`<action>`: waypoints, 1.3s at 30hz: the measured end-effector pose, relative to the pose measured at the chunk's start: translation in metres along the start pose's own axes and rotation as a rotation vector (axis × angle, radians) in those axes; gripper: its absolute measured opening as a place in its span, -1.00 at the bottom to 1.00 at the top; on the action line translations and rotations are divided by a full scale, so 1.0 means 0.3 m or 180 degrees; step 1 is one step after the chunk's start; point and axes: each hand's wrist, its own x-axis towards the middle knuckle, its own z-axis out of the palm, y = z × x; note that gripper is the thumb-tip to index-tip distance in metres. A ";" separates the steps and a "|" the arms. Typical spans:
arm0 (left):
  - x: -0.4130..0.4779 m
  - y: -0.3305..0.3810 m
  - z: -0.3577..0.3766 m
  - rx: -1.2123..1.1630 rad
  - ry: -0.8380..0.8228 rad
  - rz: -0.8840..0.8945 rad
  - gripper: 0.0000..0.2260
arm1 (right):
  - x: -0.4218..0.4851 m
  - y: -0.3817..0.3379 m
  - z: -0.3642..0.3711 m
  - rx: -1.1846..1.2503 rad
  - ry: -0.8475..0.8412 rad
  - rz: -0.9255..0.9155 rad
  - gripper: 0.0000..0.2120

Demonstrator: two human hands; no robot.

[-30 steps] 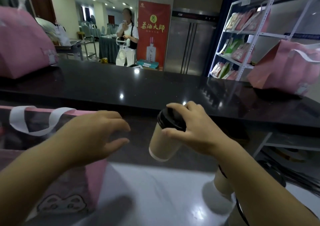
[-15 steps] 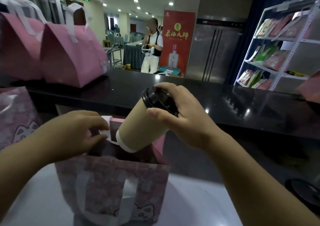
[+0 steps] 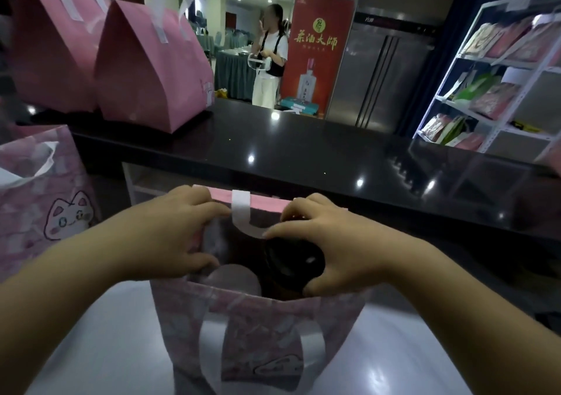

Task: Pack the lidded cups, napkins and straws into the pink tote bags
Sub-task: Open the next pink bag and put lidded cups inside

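Observation:
A pink patterned tote bag (image 3: pixel 267 331) with white handles stands open on the white table right in front of me. My left hand (image 3: pixel 170 237) grips the left side of the bag's rim and holds it open. My right hand (image 3: pixel 331 249) is closed around the black lid of a cup (image 3: pixel 293 261), which sits down inside the bag on the right. Only the lid shows; the cup's body is hidden by the bag. Something pale and rounded (image 3: pixel 233 279) lies in the bag to the left of the lid.
Another pink cat-print tote (image 3: pixel 45 200) stands at the left. Two closed pink bags (image 3: pixel 151 70) sit on the black counter (image 3: pixel 334 158) behind. A white shelf rack (image 3: pixel 501 70) with packets stands at the right. A person (image 3: pixel 270 58) stands far behind the counter.
My right hand has lowered the cup from above the bag's mouth down into the bag. My left hand has shifted onto the bag's rim. The view has tilted down.

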 end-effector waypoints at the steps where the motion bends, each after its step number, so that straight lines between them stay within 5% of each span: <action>1: -0.002 0.000 0.010 -0.0019 -0.0040 0.0003 -0.23 | 0.001 -0.003 -0.001 -0.0097 -0.0125 -0.0068 -0.29; 13: -0.002 0.011 0.059 0.0198 0.0268 0.0222 0.10 | 0.064 -0.007 0.095 -0.1024 -0.0374 -0.0006 -0.28; 39: 0.029 -0.016 0.082 0.0623 0.0472 -0.0002 -0.05 | 0.167 0.009 0.203 -0.0724 -0.1218 0.0006 -0.36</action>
